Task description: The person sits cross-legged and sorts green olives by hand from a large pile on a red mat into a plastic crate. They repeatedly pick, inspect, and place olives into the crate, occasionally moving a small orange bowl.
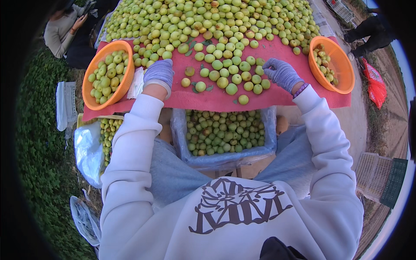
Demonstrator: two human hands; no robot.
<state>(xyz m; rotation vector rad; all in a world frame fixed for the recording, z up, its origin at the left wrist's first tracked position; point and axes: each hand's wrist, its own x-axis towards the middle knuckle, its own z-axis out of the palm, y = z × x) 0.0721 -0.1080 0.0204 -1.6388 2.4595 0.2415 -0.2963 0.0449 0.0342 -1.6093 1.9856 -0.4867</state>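
Observation:
My left hand (159, 73), in a grey-purple knit glove, is closed above the near left part of the red cloth (182, 98). Its fingertips are turned under, so I cannot see what they hold, if anything. My right hand (282, 74), gloved alike, hovers at the right edge of the loose fruit, fingers bent but apart, nothing visible in them. Between both hands lie round yellow-green fruits (232, 89), some with brown patches, and a few leaves. Below the cloth's edge, between my knees, a crate lined with blue plastic (268, 145) holds more green fruit.
A large fruit pile (203, 17) covers the far table. Orange baskets of fruit stand at left (89, 97) and right (346, 78). A yellow crate (113, 117) sits below left, plastic crates (372, 175) at right. Other people are at far left (60, 32) and far right (370, 32).

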